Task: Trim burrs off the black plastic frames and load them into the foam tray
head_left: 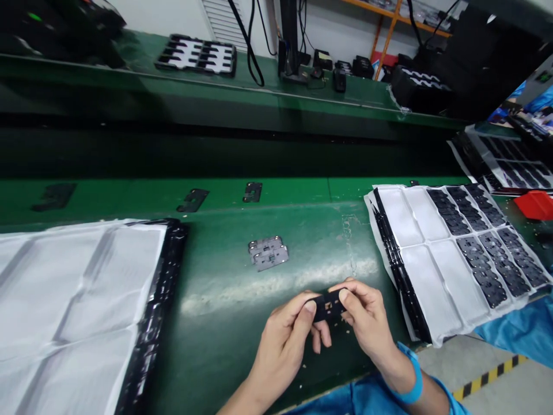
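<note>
My left hand [287,331] and my right hand [365,314] pinch the two ends of a small flat black part [328,304] with cut-out holes, just above the front of the green bench [224,323]. Thumbs lie on top, fingers curl beneath. A small stack of grey metal plates [268,253] lies on the bench a little beyond my left hand. To the right, a black tray [458,253] holds rows of the same black parts, with white sheet over its left pockets.
A white-lined black tray stack [86,305] fills the left. Three black parts [193,200] lie on the conveyor strip behind. The far shelf carries another tray [196,56], cables and black fixtures. A red bin [536,203] sits at right.
</note>
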Demonstrator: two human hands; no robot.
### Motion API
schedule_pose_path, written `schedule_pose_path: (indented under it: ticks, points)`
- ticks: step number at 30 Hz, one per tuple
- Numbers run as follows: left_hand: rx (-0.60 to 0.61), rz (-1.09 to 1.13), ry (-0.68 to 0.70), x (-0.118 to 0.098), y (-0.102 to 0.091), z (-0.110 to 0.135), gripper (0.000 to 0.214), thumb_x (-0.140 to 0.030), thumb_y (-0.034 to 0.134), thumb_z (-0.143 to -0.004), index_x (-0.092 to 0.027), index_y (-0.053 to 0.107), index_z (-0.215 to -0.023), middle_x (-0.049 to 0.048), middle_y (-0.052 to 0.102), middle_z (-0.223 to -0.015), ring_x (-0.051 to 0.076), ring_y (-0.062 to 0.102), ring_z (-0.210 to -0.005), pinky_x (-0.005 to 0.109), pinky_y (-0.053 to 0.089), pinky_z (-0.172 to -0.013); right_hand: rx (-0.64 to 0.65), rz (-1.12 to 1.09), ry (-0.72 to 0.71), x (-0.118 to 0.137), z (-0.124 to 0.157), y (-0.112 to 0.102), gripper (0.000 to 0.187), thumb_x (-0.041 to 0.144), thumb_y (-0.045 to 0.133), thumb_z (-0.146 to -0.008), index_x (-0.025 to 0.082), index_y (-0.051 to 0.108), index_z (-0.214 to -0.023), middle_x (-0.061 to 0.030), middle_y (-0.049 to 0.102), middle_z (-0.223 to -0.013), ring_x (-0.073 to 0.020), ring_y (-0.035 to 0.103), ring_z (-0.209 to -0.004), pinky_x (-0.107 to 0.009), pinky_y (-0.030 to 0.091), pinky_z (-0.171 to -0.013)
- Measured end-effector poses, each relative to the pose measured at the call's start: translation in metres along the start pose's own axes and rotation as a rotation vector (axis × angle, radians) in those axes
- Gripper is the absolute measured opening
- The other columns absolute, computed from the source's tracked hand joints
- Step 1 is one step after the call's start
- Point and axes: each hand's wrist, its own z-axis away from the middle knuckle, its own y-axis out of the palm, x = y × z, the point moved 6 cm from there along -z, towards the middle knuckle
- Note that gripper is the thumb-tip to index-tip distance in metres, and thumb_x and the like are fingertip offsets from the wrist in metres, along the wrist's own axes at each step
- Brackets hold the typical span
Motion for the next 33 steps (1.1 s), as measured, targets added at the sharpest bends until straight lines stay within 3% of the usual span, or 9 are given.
schedule_pose_path:
  ticks: [3, 7, 15, 22, 33]
  points:
    - [0.029, 0.021, -0.062, -0.001, -0.002, 0.001, 0.043, -0.053, 0.049, -0.105, -0.017, 0.066, -0.089, 0.0013, 0.070, -0.056, 0.014, 0.060, -0.043, 0.024, 0.049, -0.051, 0.066, -0.038, 0.045, 0.000, 0.002, 0.002, 0.034, 0.048, 0.067, -0.096, 0.018, 0.081, -0.098, 0.0015, 0.058, -0.068, -0.0084, 0.041, -0.047, -0.023, 0.037, -0.047]
    - [0.043, 0.035, -0.100, 0.000, -0.004, 0.003, 0.044, -0.053, 0.048, -0.104, -0.015, 0.068, -0.093, 0.0006, 0.068, -0.053, 0.014, 0.059, -0.042, 0.023, 0.048, -0.050, 0.056, 0.000, 0.037, 0.004, 0.003, 0.002, 0.031, 0.045, 0.066, -0.096, 0.018, 0.082, -0.094, 0.0007, 0.060, -0.068, -0.0095, 0.045, -0.049, -0.023, 0.040, -0.049]
    - [0.021, -0.145, -0.032, -0.010, -0.019, 0.008, 0.034, -0.044, 0.054, -0.102, -0.016, 0.074, -0.096, -0.0027, 0.060, -0.056, 0.012, 0.055, -0.048, 0.022, 0.044, -0.052, 0.045, 0.159, -0.034, 0.007, 0.001, 0.005, 0.028, 0.038, 0.062, -0.098, 0.020, 0.083, -0.091, -0.0004, 0.063, -0.070, -0.0111, 0.050, -0.052, -0.023, 0.040, -0.049]
    - [0.042, -0.078, -0.122, -0.010, -0.024, 0.008, 0.039, -0.047, 0.052, -0.102, -0.014, 0.072, -0.105, -0.0028, 0.060, -0.054, 0.012, 0.052, -0.047, 0.023, 0.043, -0.053, 0.164, 0.142, 0.018, 0.005, 0.000, 0.011, 0.027, 0.032, 0.067, -0.093, 0.020, 0.080, -0.113, 0.0027, 0.056, -0.064, -0.0125, 0.049, -0.055, -0.024, 0.041, -0.054]
    - [0.099, -0.084, -0.199, -0.012, -0.022, 0.008, 0.042, -0.049, 0.048, -0.101, -0.012, 0.069, -0.104, -0.0035, 0.059, -0.054, 0.011, 0.048, -0.045, 0.022, 0.042, -0.051, 0.139, 0.127, 0.069, 0.010, -0.001, 0.014, 0.031, 0.038, 0.060, -0.098, 0.015, 0.081, -0.094, 0.0020, 0.056, -0.058, -0.0102, 0.049, -0.048, -0.022, 0.039, -0.050]
